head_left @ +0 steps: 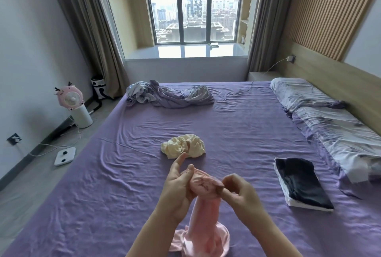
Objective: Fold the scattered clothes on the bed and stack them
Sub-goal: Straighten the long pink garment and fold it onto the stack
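A: How were the hands seen at that moment?

B: A soft pink cloth garment (203, 211) was held up above the near part of the purple-sheeted bed (237, 124). Its bunched upper end was gripped by the left hand (179, 188), with the thumb pressed against the cloth and the index finger left pointing straight out, away from it. The same bunched end was pinched from the right side by the curled fingers of the right hand (237, 192). The lower part of the garment was left hanging down, and its hem was spread on the sheet at the near edge.

A: And the other clothes?

B: A crumpled cream-yellow fabric garment (183, 146) was seen lying on the sheet just beyond the hands, untouched. A folded stack with a black garment on top of white cloth (301, 184) was placed to the right, near the grey patterned pillows (321, 112). A rumpled heap of lilac and grey bedding (169, 96) was left at the far end of the bed.

A: Anything beside the bed?

B: A small pink fan on a white base (74, 106) was seen on the floor at the left.
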A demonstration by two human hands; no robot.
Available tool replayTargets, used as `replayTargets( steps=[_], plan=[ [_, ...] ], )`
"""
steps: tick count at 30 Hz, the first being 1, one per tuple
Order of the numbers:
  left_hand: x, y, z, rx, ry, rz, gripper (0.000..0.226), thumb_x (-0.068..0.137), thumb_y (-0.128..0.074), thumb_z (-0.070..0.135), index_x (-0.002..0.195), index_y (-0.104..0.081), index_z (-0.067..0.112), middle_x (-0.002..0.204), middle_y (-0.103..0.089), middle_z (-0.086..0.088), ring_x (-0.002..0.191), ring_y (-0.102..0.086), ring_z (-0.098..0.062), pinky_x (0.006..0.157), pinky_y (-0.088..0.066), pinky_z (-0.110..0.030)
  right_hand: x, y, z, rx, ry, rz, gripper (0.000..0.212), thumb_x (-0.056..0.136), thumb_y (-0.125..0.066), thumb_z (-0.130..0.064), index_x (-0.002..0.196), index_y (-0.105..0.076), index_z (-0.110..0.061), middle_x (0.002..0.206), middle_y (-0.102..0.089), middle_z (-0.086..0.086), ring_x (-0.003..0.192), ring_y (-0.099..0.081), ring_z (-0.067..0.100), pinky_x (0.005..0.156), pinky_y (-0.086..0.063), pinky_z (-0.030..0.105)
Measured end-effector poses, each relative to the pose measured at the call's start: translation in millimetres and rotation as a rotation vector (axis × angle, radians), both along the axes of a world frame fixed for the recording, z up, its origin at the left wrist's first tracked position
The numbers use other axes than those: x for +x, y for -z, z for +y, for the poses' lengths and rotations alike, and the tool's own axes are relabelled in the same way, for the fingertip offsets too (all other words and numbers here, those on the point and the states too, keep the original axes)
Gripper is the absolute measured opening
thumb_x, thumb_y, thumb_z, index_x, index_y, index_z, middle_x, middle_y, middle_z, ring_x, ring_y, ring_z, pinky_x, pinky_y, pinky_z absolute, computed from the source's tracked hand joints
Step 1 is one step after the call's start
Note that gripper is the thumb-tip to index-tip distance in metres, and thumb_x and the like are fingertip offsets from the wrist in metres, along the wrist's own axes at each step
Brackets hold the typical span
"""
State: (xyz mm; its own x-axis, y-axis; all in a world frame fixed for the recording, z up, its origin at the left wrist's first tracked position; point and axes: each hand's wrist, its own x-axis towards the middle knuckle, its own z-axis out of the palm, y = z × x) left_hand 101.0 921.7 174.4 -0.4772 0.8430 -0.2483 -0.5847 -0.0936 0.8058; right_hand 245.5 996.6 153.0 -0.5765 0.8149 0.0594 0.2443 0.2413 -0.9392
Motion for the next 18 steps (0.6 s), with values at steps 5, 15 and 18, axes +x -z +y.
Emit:
replayTargets(
  steps=[5,15,18],
  plan=[
    [5,-1,2,0.007,0.015,0.211,0.035,0.093,-0.051,0.005,0.12,-0.056,0.027,0.069,-0.059,-0.003,0.058,-0.058,-0.009,0.054,-0.052,-0.019,-3,-8,-6,-0.076,-0.063,0.151,0.025,0.08,-0.067,-0.01,0.098,-0.062,-0.025,0.091,-0.07,-0.004,0.088,-0.065,0.007,0.081,-0.051,0.025],
    [10,-4,8,-0.03,0.033,0.451,0.039,0.09,-0.059,0.004,0.118,-0.054,0.031,0.078,-0.061,-0.009,0.059,-0.06,-0.014,0.048,-0.05,-0.022,-2,-26,-8,0.656,-0.043,0.037,0.023,0.079,-0.066,-0.041,0.098,-0.069,-0.029,0.097,-0.061,-0.015,0.093,-0.057,0.002,0.082,-0.045,0.017],
    [6,-4,12,-0.027,-0.027,0.461,0.035,0.089,-0.06,0.002,0.116,-0.057,0.025,0.078,-0.064,-0.011,0.06,-0.064,-0.015,0.056,-0.052,-0.022,-6,-22,-3,0.66,-0.016,-0.055,0.01,0.079,-0.07,-0.023,0.088,-0.073,-0.021,0.085,-0.066,-0.008,0.08,-0.061,0.011,0.073,-0.051,0.028]
  ],
)
